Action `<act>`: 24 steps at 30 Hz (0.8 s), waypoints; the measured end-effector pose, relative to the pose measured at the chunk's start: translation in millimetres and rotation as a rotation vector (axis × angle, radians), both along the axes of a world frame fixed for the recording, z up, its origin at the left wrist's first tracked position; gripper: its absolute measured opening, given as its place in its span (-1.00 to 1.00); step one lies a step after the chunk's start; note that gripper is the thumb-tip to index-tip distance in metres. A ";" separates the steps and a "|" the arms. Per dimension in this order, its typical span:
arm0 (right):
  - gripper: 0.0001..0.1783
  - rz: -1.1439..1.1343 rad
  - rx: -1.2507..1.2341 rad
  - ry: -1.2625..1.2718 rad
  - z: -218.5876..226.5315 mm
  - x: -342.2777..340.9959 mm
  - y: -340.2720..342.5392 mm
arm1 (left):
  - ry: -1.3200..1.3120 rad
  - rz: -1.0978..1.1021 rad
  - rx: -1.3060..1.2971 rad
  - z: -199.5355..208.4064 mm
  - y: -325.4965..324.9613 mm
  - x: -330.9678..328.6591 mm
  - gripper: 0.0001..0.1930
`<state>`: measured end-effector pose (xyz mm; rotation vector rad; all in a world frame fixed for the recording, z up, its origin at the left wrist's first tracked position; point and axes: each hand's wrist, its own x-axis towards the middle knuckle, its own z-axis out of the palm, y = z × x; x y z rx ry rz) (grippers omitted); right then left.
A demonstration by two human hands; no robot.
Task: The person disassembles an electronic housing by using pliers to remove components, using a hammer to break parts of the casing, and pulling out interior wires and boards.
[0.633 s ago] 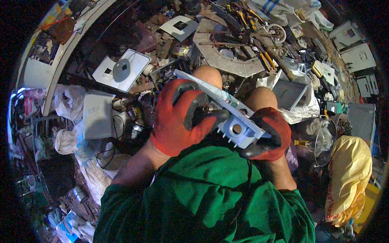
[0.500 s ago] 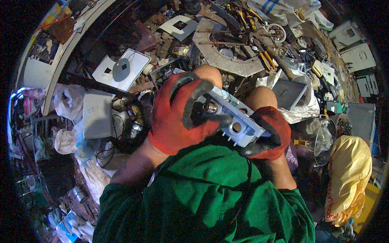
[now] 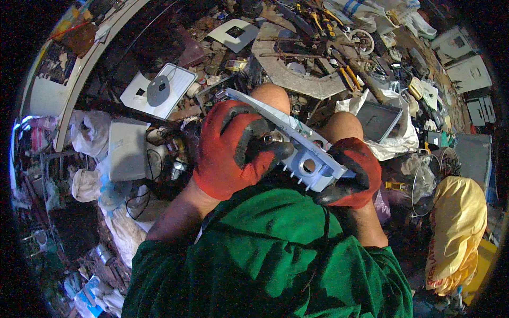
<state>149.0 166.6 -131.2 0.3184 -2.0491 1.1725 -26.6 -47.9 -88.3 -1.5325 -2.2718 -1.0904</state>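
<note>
In front of my green shirt is a pale grey-white plastic housing [image 3: 305, 151], long and tilted, with a round hole and small pegs along its side. My right hand [image 3: 354, 175], in a red glove with black palm, grips the housing's right end. My left hand [image 3: 238, 146], gloved alike, is at the housing's left part, thumb and fingers closed around a shiny round metal fitting [image 3: 272, 138] on its side. The fingers hide part of that fitting, and I cannot tell how firmly it is fixed to the housing.
Scrap covers the ground ahead, with a curved grey slab [image 3: 297, 79] and yellow-handled pliers [image 3: 347, 78]. White panels [image 3: 159, 100] lie to the left. A white sack [image 3: 395, 146] holding a grey tray [image 3: 377, 122] and a yellow sack [image 3: 457, 233] are on the right.
My left fingers have drawn in and down around the metal fitting, so the housing's far left end now shows. The right hand has hardly moved.
</note>
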 end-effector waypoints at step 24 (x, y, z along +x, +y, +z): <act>-0.09 -0.013 0.003 0.012 -2.6 1.4 0.8 | 0.050 -0.140 -0.058 2.1 -2.9 -8.5 -0.39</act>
